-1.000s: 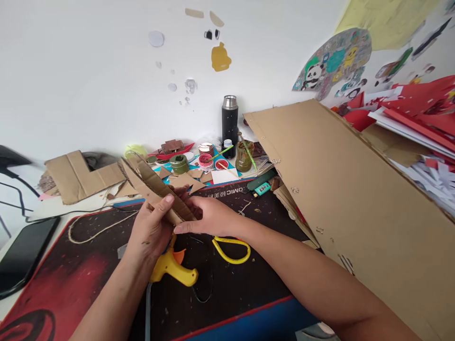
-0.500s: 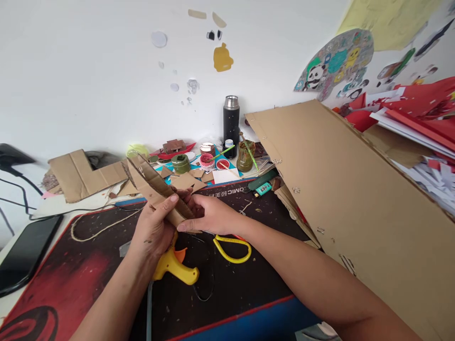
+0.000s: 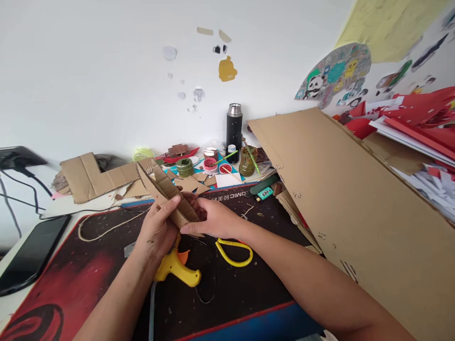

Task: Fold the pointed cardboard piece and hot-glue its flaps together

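A long folded piece of cardboard (image 3: 168, 196) with pointed ends is held up between my two hands, its far tip leaning up and left. My left hand (image 3: 161, 222) wraps round its left side, thumb pressed on the outer face. At the near right end, my right hand (image 3: 209, 217) pinches the cardboard; some of its fingers are hidden behind the piece. Just under my hands a yellow glue gun (image 3: 181, 270) with an orange trigger lies on the dark mat (image 3: 241, 289). To its right is a yellow loop handle (image 3: 234, 260), its other end hidden beneath my right arm.
A big cardboard sheet (image 3: 341, 189) slants along the right side. Paint jars (image 3: 185, 167), cardboard scraps and a black flask (image 3: 234, 128) line the wall. A black phone (image 3: 31, 255) lies at left, near a twine loop (image 3: 103, 234). A turquoise lighter (image 3: 265, 193) lies by the sheet.
The whole scene has shifted slightly down and right as the camera view tilted. Both hands keep the same hold on the cardboard piece, which is turned very little.
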The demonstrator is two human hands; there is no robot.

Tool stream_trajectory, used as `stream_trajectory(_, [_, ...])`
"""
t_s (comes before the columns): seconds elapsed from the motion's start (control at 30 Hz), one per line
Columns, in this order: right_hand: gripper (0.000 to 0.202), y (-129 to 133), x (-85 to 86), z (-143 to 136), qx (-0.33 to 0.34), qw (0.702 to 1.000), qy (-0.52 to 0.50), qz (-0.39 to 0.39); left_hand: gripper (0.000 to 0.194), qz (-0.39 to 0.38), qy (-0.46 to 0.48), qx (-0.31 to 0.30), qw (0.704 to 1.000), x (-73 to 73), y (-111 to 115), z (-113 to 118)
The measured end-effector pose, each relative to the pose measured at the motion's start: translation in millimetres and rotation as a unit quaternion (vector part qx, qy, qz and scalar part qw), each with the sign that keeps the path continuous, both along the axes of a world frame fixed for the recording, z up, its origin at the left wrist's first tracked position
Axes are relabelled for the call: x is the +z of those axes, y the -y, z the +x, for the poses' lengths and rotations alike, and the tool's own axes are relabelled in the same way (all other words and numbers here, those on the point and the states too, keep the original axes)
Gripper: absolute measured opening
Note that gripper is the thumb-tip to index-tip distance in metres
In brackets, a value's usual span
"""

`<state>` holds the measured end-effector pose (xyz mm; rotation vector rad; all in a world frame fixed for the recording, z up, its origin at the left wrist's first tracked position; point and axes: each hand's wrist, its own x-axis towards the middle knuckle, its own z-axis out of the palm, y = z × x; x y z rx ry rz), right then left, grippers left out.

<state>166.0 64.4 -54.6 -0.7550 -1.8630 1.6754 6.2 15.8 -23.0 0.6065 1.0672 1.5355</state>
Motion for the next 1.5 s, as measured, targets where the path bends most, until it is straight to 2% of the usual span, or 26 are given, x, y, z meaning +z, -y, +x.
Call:
stream_trajectory(0.17, [0.058,1,7.2,5,-0.029,0.995,0.084,0.055,0.065,0.022,0.017,0.003,1.000,2.8,1,-8])
stream_trajectory(0.27, [0.058,2,8.9,5,-0.029,0.991,0.108,0.071,0.064,0.022,0.026,0.007,0.999,2.4,0,-11])
stream_trajectory(0.47, [0.058,3,11.6,6,-0.013,0.994,0.083,0.067,0.054,0.038,0.026,0.047,0.998,2.5,-1,-7])
stream_trajectory(0.6, [0.057,6,13.1,6,-0.007,0.996,0.066,0.064,0.052,0.041,0.022,0.044,0.998,4.7,0,0])
stream_trajectory(0.83, [0.057,8,12.3,4,0.022,0.999,0.023,-0.040,0.051,0.043,0.038,0.040,0.998,5.3,0,3])
stream_trajectory(1.03, [0.053,7,13.0,5,0.013,0.999,0.035,-0.026,0.050,0.041,0.038,0.038,0.998,0.7,-1,1])
stream_trajectory(1.23, [0.048,9,16.3,5,-0.010,0.999,0.051,0.015,0.039,0.043,0.058,0.040,0.997,0.1,-2,1])
stream_trajectory(1.37, [0.049,11,15.8,4,0.000,0.999,0.050,0.001,0.046,0.035,0.069,0.035,0.996,1.8,0,1])
stream_trajectory(1.5, [0.054,12,17.8,5,0.003,0.998,0.069,-0.002,0.059,0.040,0.038,0.037,0.998,3.3,2,3])
